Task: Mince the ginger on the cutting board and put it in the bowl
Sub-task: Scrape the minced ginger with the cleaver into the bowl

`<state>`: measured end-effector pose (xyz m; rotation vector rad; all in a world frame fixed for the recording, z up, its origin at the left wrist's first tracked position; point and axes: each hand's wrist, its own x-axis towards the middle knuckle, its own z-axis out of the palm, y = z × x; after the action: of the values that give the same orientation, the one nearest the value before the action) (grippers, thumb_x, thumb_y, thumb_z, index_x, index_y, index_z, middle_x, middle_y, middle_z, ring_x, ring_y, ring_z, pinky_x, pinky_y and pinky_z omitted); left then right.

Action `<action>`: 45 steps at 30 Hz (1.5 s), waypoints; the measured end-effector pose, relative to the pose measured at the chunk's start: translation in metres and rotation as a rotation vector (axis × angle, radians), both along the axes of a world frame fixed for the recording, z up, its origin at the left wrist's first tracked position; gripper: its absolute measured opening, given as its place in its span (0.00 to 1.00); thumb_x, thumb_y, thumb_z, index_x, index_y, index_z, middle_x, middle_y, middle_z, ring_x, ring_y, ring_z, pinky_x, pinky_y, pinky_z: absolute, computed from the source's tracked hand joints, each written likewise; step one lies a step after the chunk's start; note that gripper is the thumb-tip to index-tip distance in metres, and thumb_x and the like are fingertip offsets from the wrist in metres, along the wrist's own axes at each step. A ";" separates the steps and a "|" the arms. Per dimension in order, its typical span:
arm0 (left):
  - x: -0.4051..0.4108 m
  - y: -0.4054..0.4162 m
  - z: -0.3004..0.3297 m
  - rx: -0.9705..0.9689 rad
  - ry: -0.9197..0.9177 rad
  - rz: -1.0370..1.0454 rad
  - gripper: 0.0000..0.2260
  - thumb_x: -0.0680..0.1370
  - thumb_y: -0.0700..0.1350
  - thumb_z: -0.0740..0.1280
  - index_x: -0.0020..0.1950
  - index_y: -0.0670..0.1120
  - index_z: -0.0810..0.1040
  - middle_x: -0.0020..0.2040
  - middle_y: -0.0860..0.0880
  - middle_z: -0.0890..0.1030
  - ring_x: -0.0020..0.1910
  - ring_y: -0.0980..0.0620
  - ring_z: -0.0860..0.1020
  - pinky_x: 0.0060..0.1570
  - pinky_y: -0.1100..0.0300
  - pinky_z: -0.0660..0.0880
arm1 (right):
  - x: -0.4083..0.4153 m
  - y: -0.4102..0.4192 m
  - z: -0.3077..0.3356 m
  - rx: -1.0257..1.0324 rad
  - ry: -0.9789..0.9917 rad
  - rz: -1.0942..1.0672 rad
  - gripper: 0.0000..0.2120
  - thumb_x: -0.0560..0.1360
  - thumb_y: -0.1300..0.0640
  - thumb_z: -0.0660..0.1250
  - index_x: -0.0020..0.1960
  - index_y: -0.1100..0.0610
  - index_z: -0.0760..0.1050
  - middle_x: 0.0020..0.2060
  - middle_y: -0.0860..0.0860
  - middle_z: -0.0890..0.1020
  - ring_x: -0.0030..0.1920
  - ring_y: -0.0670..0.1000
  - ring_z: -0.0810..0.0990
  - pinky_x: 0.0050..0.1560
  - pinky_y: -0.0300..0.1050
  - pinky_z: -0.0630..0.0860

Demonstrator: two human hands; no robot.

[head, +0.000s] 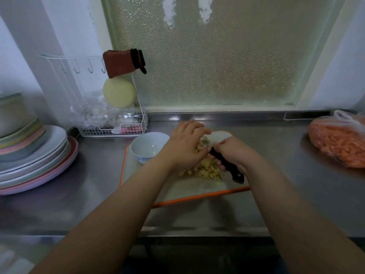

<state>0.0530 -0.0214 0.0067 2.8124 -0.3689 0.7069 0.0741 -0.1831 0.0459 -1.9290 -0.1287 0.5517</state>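
From the head view, the right hand (235, 153) grips the black-handled knife (227, 165), fingers curled round its handle. Just left of that grip the pile of pale yellow minced ginger (203, 169) lies on the orange-rimmed white cutting board (197, 198). The left hand (185, 145) rests over the ginger, fingers loosely bent; whether it pinches any, I cannot tell. Further left, the white round bowl (148, 147) stands on the board.

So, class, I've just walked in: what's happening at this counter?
A person is mincing ginger. The right hand grips a black-handled knife over a pile of pale yellow chopped ginger on a white, orange-edged cutting board. The left hand rests on the pile. The white ceramic bowl on the board looks empty.
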 end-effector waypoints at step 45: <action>-0.004 0.100 -0.009 -0.105 0.190 0.573 0.06 0.78 0.44 0.65 0.52 0.47 0.80 0.49 0.46 0.81 0.48 0.45 0.78 0.45 0.54 0.74 | 0.008 0.007 0.024 -0.069 -0.227 0.157 0.14 0.81 0.54 0.59 0.47 0.64 0.76 0.39 0.57 0.81 0.28 0.50 0.74 0.27 0.41 0.74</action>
<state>0.0488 0.0786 -0.0018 2.8540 0.5110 0.5241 0.0821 -0.1756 0.0696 -2.0560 -0.4136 0.4429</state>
